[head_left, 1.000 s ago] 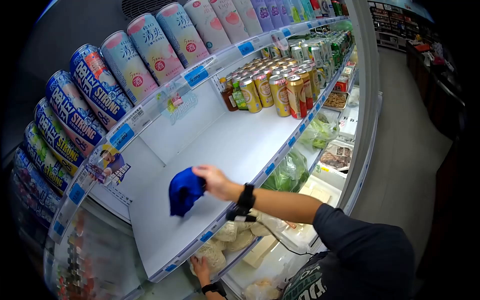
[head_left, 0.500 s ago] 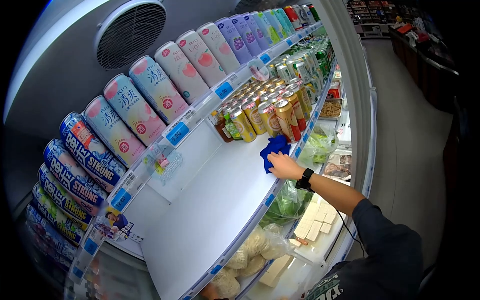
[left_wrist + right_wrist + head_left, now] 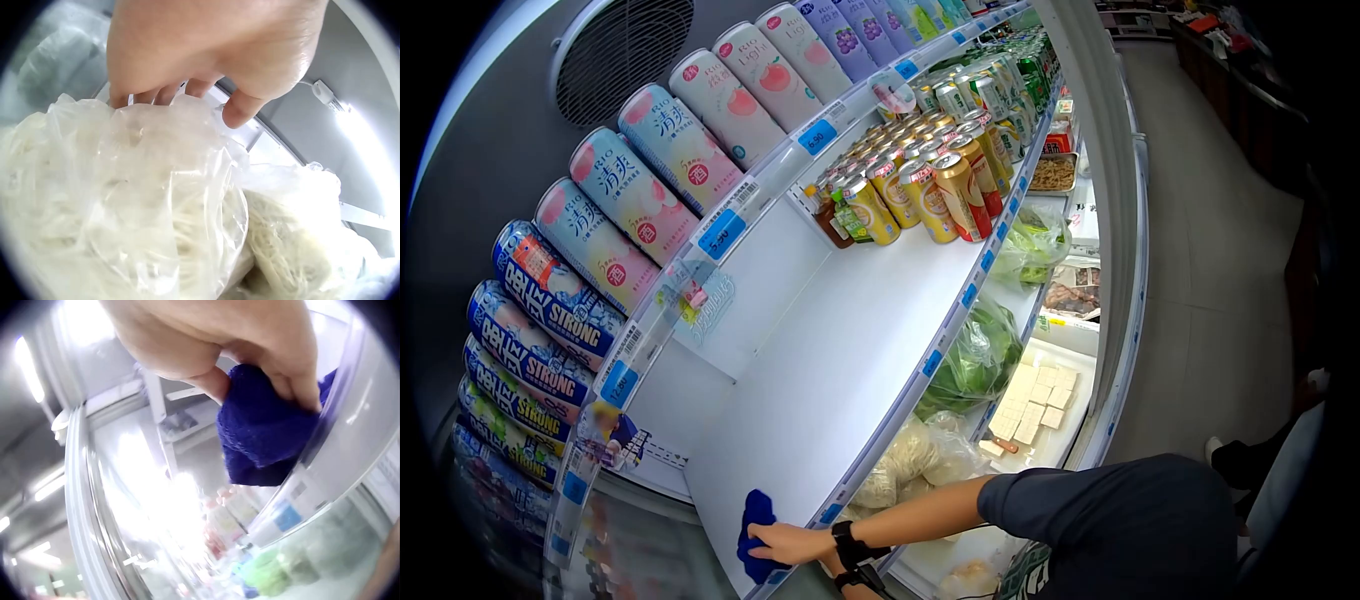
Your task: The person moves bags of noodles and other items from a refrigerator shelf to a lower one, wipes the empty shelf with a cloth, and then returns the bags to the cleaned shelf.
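Note:
My right hand [image 3: 795, 543] grips a bunched dark blue cloth [image 3: 755, 530] at the near left end of the white shelf [image 3: 820, 370], close to its front edge. In the right wrist view, thumb and fingers pinch the cloth's folds, and the cloth lies against the shelf's rim. Lower down, my left hand [image 3: 212, 44] is at the top of a clear plastic bag of pale noodles [image 3: 125, 200]. Its fingers are loosely bent and partly hidden behind the bag's film. In the head view, the right arm covers most of the left hand.
Yellow cans [image 3: 920, 200] stand in rows farther along this shelf, with small bottles [image 3: 830, 220] beside them. Tall drink cans [image 3: 660, 145] line the shelf above. Below are bagged greens [image 3: 970, 360] and a tray of tofu blocks [image 3: 1030, 400]. A person's leg [image 3: 1250, 470] shows in the aisle.
The right hand with the blue cloth went from mid-shelf to the far end near the yellow cans, then back to the near left end. The head view shifted along. A person appeared at right.

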`<state>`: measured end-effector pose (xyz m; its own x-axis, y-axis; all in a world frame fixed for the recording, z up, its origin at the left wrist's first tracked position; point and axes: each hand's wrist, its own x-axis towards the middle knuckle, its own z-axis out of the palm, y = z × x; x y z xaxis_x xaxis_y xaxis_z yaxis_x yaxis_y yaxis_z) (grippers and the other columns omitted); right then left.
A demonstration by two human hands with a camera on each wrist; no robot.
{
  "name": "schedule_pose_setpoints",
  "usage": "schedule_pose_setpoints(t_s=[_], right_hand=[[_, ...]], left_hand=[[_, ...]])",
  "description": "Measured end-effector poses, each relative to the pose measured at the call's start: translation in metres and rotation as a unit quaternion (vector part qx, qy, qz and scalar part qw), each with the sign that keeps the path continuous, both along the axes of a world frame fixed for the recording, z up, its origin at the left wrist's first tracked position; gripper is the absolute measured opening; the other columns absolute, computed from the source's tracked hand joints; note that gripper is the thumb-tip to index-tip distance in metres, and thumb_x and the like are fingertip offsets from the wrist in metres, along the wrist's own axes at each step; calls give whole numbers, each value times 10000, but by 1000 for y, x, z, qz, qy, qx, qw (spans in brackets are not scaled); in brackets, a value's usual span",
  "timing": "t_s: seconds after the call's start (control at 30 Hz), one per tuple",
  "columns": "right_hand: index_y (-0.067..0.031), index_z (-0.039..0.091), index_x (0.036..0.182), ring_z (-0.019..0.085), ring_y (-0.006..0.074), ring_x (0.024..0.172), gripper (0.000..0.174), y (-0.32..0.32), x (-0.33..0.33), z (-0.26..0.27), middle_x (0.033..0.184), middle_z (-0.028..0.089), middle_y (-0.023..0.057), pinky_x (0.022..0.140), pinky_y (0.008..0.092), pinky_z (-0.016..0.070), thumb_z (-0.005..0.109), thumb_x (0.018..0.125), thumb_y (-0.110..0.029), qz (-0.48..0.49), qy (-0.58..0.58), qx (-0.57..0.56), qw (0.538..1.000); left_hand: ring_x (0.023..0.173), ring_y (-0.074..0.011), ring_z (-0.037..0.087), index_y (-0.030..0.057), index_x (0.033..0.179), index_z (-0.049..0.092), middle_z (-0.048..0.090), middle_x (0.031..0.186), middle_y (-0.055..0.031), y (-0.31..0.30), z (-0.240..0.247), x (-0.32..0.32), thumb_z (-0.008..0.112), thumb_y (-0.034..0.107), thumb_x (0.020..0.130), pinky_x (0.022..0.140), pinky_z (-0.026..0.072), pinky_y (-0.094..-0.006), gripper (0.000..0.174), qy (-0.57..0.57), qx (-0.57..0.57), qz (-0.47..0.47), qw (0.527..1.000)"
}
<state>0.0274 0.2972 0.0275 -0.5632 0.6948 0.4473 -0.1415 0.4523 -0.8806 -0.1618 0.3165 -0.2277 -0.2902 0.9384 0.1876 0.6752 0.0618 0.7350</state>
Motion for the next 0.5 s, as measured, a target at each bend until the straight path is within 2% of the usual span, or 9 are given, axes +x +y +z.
schedule_pose_setpoints(t_s=[0.03, 0.07, 0.1, 0.17, 0.2, 0.27, 0.3, 0.37, 0.5], right_hand=[[47, 418, 1057, 596, 323, 827, 348, 2, -5, 2, 866, 579, 221, 679, 424, 477, 493, 908, -259, 19, 66, -68, 995], [40, 424, 1095, 573, 299, 892, 355, 4, -5, -1, 944, 570, 194, 738, 425, 468, 482, 917, -262, 73, 123, -244, 959], [33, 430, 1134, 550, 276, 958, 364, 7, 18, 17, 1022, 560, 167, 797, 427, 459, 471, 927, -265, 123, 173, -409, 887], [13, 467, 1131, 523, 288, 1014, 329, 27, 47, 23, 1091, 548, 143, 889, 480, 413, 454, 936, -252, 148, 266, -511, 804], [-4, 435, 1143, 533, 285, 1021, 330, 43, 65, 22, 1162, 497, 154, 877, 469, 431, 472, 931, -254, 166, 284, -489, 808], [-19, 493, 1087, 576, 271, 947, 284, 71, 119, 34, 1063, 562, 130, 841, 469, 455, 482, 925, -252, 150, 265, -441, 844], [-27, 521, 1053, 593, 266, 906, 269, 80, 147, 44, 997, 590, 119, 804, 451, 475, 485, 922, -259, 110, 266, -405, 868], [-31, 525, 1061, 598, 258, 912, 265, 105, 203, 60, 1005, 607, 115, 777, 431, 479, 493, 916, -249, 45, 251, -350, 901], [8, 447, 1095, 573, 301, 954, 290, 157, 294, 96, 1016, 566, 149, 829, 493, 453, 488, 913, -214, -111, 250, -250, 929]], left_hand=[[1107, -253, 419, -18, 1331, 319, 413, 1235, -194, -2, 4, 3, 491, 210, 901, 943, 334, -341, 516, -19, 5, -2, 1000], [1096, -250, 425, -21, 1332, 315, 416, 1226, -193, -6, 6, 3, 498, 203, 900, 935, 339, -342, 520, -41, 8, -4, 999], [1084, -248, 431, -25, 1333, 311, 419, 1217, -192, -11, 9, 2, 506, 196, 898, 928, 344, -342, 525, -67, 11, -5, 998], [1061, -242, 443, -33, 1334, 304, 425, 1200, -191, -12, 17, 6, 520, 182, 896, 913, 354, -344, 534, -129, 5, -3, 992], [1178, -270, 392, -32, 1346, 291, 388, 1292, -198, -14, 16, 2, 515, 205, 900, 972, 313, -353, 552, -188, -22, 12, 982], [1192, -293, 408, -41, 1293, 373, 423, 1298, -196, -19, 32, 18, 533, 241, 889, 975, 317, -344, 518, -160, -12, 30, 987], [1207, -317, 424, -49, 1241, 454, 458, 1304, -194, -23, 40, 22, 551, 276, 879, 979, 321, -334, 497, -122, 0, 45, 991], [1227, -323, 405, -25, 1259, 452, 439, 1322, -200, -22, 39, 20, 568, 309, 865, 992, 316, -347, 530, -123, 5, 22, 992], [1256, -302, 371, -4, 1284, 429, 422, 1335, -191, -21, 56, 29, 582, 329, 853, 1016, 287, -351, 566, -76, -24, 25, 997]])
